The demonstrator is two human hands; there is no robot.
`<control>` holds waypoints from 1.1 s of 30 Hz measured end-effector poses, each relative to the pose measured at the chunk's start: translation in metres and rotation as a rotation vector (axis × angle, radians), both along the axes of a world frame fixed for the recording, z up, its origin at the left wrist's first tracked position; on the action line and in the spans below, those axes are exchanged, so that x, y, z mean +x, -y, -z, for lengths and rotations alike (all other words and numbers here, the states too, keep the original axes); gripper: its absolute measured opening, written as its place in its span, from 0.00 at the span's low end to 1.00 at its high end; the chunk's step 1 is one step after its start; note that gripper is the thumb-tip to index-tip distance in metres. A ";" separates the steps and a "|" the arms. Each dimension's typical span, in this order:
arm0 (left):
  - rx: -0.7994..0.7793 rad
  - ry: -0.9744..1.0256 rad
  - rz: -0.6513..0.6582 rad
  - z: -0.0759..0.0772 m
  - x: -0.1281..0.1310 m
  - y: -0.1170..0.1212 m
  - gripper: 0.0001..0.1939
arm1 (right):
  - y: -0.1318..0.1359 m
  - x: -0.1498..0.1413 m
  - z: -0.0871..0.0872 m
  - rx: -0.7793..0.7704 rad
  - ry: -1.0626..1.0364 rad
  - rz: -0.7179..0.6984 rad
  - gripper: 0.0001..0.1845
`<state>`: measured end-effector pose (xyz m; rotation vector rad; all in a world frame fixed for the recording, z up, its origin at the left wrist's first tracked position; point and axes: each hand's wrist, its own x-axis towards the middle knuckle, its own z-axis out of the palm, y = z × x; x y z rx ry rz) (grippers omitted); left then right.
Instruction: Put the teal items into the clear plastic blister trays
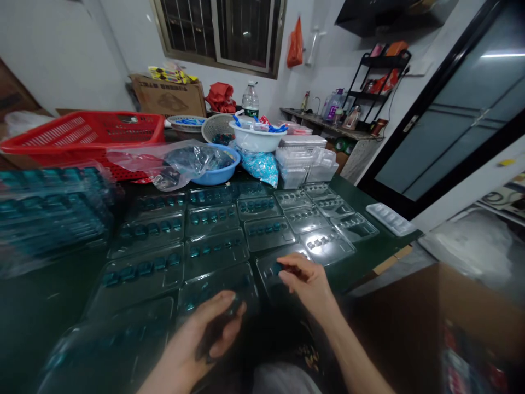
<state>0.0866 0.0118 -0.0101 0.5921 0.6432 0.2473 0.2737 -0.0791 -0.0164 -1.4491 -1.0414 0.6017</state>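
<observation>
Right hand [307, 282]: thumb and fingers pinched on a teal piece [279, 267] in a clear blister tray [270, 279]. Left hand [192, 345]: fingers curled around a dark blurred object [217, 328].

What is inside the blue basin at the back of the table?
A clear plastic bag lies draped over the blue plastic basin, and dark bluish contents show through its film. The bag covers the basin's inside, so what lies beneath it cannot be made out.

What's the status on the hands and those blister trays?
Right hand: fingers at teal piece in clear blister tray. Left hand: curled around dark blurred item. More trays crowd the green tabletop.
</observation>
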 end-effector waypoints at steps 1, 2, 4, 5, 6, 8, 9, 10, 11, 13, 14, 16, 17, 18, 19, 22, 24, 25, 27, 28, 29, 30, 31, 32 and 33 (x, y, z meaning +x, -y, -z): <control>-0.015 -0.012 -0.062 -0.001 -0.004 -0.002 0.05 | -0.002 0.006 0.002 -0.019 0.112 0.012 0.12; -0.024 -0.019 -0.125 -0.002 -0.008 -0.004 0.03 | -0.005 0.011 0.004 -0.049 0.226 0.004 0.12; -0.021 -0.007 -0.212 -0.003 -0.014 -0.008 0.06 | -0.011 0.014 0.009 -0.130 0.431 -0.039 0.13; -0.014 0.004 -0.229 -0.003 -0.017 -0.009 0.08 | -0.013 0.013 0.012 -0.170 0.514 -0.054 0.14; -0.005 0.012 -0.236 -0.004 -0.019 -0.010 0.08 | -0.016 0.012 0.015 -0.207 0.584 -0.059 0.14; 0.012 0.022 -0.233 -0.004 -0.022 -0.010 0.06 | -0.020 0.008 0.019 -0.268 0.693 -0.053 0.14; 0.016 0.023 -0.231 -0.004 -0.023 -0.010 0.04 | -0.021 0.006 0.020 -0.292 0.734 -0.051 0.14; 0.018 0.023 -0.229 -0.005 -0.023 -0.010 0.03 | -0.023 0.005 0.021 -0.313 0.771 -0.049 0.14; 0.018 0.023 -0.221 -0.005 -0.023 -0.010 0.03 | -0.023 0.004 0.020 -0.332 0.804 -0.051 0.13; 0.008 0.028 -0.198 -0.004 -0.023 -0.009 0.05 | -0.025 0.003 0.019 -0.368 0.864 -0.055 0.13; 0.004 0.030 -0.188 -0.003 -0.023 -0.009 0.06 | -0.026 0.003 0.018 -0.389 0.893 -0.057 0.13; 0.003 0.025 -0.168 0.000 -0.022 -0.009 0.08 | -0.027 0.002 0.016 -0.436 0.949 -0.060 0.12; 0.004 0.018 -0.161 0.002 -0.022 -0.009 0.09 | -0.028 0.001 0.016 -0.459 0.974 -0.063 0.12; 0.008 0.009 -0.157 0.003 -0.022 -0.008 0.09 | -0.029 0.001 0.016 -0.477 0.995 -0.067 0.12; 0.011 0.000 -0.154 0.004 -0.022 -0.008 0.09 | -0.030 0.000 0.016 -0.491 1.013 -0.073 0.12; 0.005 -0.002 -0.174 0.003 -0.020 -0.007 0.09 | -0.032 -0.003 0.018 -0.527 1.058 -0.073 0.11; -0.004 0.024 -0.187 0.002 -0.019 -0.006 0.08 | -0.030 -0.005 0.017 -0.547 1.083 -0.058 0.10; -0.002 0.040 -0.190 0.002 -0.019 -0.005 0.08 | -0.029 -0.006 0.015 -0.551 1.086 -0.045 0.11; 0.020 0.062 -0.193 0.001 -0.019 -0.003 0.08 | -0.026 -0.010 0.008 -0.533 1.059 -0.006 0.18; 0.039 0.062 -0.196 0.001 -0.019 -0.002 0.08 | -0.024 -0.014 0.003 -0.505 1.025 0.013 0.22; 0.063 0.054 -0.199 0.002 -0.019 -0.001 0.08 | -0.022 -0.018 -0.003 -0.460 0.972 0.019 0.23; 0.089 0.039 -0.202 0.002 -0.019 0.000 0.08 | -0.021 -0.025 -0.008 -0.398 0.898 0.000 0.22; 0.115 0.018 -0.207 0.003 -0.019 0.001 0.08 | -0.020 -0.032 -0.014 -0.327 0.809 -0.041 0.20; 0.142 -0.005 -0.208 0.003 -0.019 0.002 0.08 | -0.019 -0.040 -0.019 -0.257 0.715 -0.096 0.17; 0.170 -0.027 -0.207 0.003 -0.018 0.004 0.08 | -0.018 -0.049 -0.023 -0.202 0.627 -0.156 0.15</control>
